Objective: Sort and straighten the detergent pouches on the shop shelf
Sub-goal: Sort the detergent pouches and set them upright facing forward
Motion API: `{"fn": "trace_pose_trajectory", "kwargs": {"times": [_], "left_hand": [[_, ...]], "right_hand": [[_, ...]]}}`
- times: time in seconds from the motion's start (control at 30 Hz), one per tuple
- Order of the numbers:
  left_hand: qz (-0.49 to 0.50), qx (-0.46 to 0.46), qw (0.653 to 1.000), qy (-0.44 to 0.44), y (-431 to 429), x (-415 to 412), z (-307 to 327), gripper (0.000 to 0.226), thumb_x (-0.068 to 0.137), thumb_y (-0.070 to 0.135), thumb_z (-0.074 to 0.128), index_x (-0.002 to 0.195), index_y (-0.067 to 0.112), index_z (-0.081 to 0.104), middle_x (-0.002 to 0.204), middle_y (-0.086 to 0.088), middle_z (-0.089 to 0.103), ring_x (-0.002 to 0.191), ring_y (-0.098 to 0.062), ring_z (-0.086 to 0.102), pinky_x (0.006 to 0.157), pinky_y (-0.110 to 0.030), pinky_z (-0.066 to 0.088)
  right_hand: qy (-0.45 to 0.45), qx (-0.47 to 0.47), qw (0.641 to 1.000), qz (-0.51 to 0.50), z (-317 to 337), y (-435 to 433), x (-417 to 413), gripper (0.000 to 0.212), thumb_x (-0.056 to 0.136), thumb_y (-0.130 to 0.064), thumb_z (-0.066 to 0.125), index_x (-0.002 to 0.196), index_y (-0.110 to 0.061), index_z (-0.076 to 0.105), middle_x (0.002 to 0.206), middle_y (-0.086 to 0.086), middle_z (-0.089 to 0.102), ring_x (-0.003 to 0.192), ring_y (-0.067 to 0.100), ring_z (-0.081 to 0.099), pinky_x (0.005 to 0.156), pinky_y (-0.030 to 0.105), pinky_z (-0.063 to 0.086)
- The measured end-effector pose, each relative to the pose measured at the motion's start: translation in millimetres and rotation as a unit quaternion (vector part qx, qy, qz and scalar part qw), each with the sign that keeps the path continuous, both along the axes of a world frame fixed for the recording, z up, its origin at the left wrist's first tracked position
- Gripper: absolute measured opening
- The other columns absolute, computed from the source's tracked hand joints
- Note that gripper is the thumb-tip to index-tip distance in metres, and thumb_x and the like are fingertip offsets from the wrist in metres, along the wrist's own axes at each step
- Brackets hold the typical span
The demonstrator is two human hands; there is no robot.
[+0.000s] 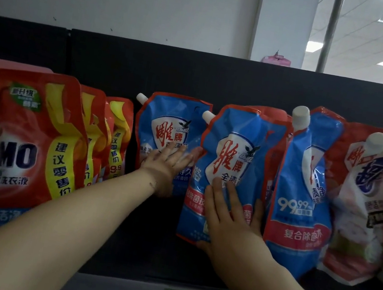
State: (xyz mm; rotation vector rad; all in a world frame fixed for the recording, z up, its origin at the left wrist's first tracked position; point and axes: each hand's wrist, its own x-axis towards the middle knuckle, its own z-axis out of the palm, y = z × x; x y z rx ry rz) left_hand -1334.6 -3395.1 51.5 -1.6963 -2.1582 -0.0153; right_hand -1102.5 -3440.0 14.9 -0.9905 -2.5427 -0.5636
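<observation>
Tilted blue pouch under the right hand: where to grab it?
On the tilted blue pouch, probably pinch the flat top seam beside its white spout, coming from the left: that edge stands free, while the right edge crowds the next pouch.

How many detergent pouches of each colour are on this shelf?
Red OMO pouches: 3
Blue pouches: 3
White-and-pink pouches: 2
Total: 8 plainly seen. Others behind them or at the far left edge are too hidden to count.

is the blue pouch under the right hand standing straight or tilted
Tilted: the blue pouch leans rightward, logo slanted, right hand flat on it.
</observation>
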Motion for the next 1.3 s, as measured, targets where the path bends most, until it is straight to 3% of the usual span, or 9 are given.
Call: {"fn": "trace_pose_trajectory", "kwargs": {"times": [0.1, 0.17, 0.27, 0.43, 0.6, 0.77, 0.97, 1.13, 1.3], "left_hand": [[-0.085, 0.106, 0.973, -0.187, -20, 18, 12, 0.071, 0.086, 0.039, 0.062, 0.148, 0.027, 0.031, 0.151, -0.009, 0.034, 0.14, -0.029, 0.03, 0.112, -0.048, 0.029], [-0.071, 0.195, 0.893, -0.4, -35, 38, 22, 0.046, 0.093, 0.043, 0.052, 0.122, 0.009, 0.061, 0.12, -0.012, 0.063, 0.113, -0.027, 0.057, 0.1, -0.039, 0.043], [-0.063, 0.216, 0.746, -0.627, -54, 64, 27, 0.048, 0.096, 0.049, 0.041, 0.107, 0.007, 0.062, 0.112, -0.011, 0.065, 0.1, -0.023, 0.058, 0.092, -0.035, 0.045], [-0.158, 0.229, 0.65, -0.707, -84, 82, 15, 0.019, 0.1, 0.027, 0.044, 0.101, 0.018, 0.061, 0.092, 0.004, 0.064, 0.079, -0.004, 0.058, 0.057, -0.015, 0.047], [-0.142, 0.297, 0.633, -0.701, -95, 67, 3, 0.009, 0.097, 0.023, 0.051, 0.1, 0.021, 0.06, 0.104, 0.0, 0.065, 0.097, -0.018, 0.061, 0.074, -0.028, 0.049], [-0.081, 0.407, 0.6, -0.684, -111, 60, -6, 0.014, 0.097, 0.028, 0.053, 0.104, 0.016, 0.056, 0.097, -0.002, 0.064, 0.085, -0.016, 0.062, 0.062, -0.027, 0.048], [-0.028, 0.485, 0.708, -0.512, -126, 52, -12, 0.022, 0.092, 0.018, 0.059, 0.111, 0.015, 0.048, 0.112, -0.002, 0.051, 0.097, -0.014, 0.054, 0.072, -0.02, 0.044], [-0.045, 0.28, 0.944, -0.166, -140, 59, -19, 0.095, 0.076, 0.037, 0.074, 0.147, 0.017, 0.014, 0.152, -0.001, 0.005, 0.141, -0.02, 0.01, 0.111, -0.033, 0.022], [0.041, 0.152, 0.987, -0.039, -122, 58, -28, 0.12, 0.081, 0.034, 0.069, 0.144, 0.01, -0.03, 0.152, -0.009, -0.035, 0.143, -0.026, -0.025, 0.117, -0.042, 0.0]], "right_hand": [[0.05, 0.023, 0.998, 0.011, -8, 8, -1, 0.12, 0.043, -0.058, 0.087, 0.138, -0.004, 0.038, 0.144, 0.014, 0.047, 0.128, 0.033, 0.05, 0.09, 0.07, 0.028], [0.008, 0.013, 1.0, 0.005, -1, -3, -2, 0.113, 0.068, -0.053, 0.077, 0.149, -0.003, 0.016, 0.158, 0.014, 0.018, 0.143, 0.034, 0.024, 0.099, 0.068, 0.012], [-0.052, -0.019, 0.998, -0.002, 2, -6, 4, 0.089, 0.099, -0.049, 0.035, 0.137, -0.014, -0.037, 0.149, 0.002, -0.042, 0.141, 0.024, -0.032, 0.107, 0.063, -0.012], [-0.071, -0.05, 0.996, 0.026, 5, -13, 7, 0.09, 0.1, -0.048, 0.033, 0.12, -0.039, -0.054, 0.141, -0.002, -0.052, 0.134, 0.023, -0.042, 0.103, 0.063, -0.018], [-0.067, -0.055, 0.993, 0.077, 6, -9, 5, 0.089, 0.1, -0.045, 0.036, 0.127, -0.039, -0.049, 0.14, -0.006, -0.053, 0.133, 0.026, -0.044, 0.107, 0.068, -0.007], [-0.059, -0.105, 0.988, 0.097, 7, -8, -18, 0.1, 0.096, -0.043, 0.049, 0.124, -0.048, -0.047, 0.137, -0.002, -0.056, 0.128, 0.035, -0.047, 0.111, 0.062, -0.006], [-0.053, -0.079, 0.989, 0.11, 2, 4, -42, 0.116, 0.094, -0.024, 0.058, 0.116, -0.051, -0.053, 0.128, 0.002, -0.061, 0.126, 0.038, -0.045, 0.114, 0.057, 0.0], [-0.025, -0.034, 0.989, 0.145, -2, 23, -57, 0.119, 0.091, -0.028, 0.062, 0.118, -0.05, -0.052, 0.141, 0.006, -0.045, 0.13, 0.04, -0.035, 0.114, 0.058, 0.011], [0.059, -0.005, 0.99, 0.13, -10, 33, -81, 0.129, 0.058, -0.033, 0.089, 0.153, -0.025, 0.002, 0.151, 0.021, 0.013, 0.131, 0.049, 0.016, 0.085, 0.059, 0.051]]}}
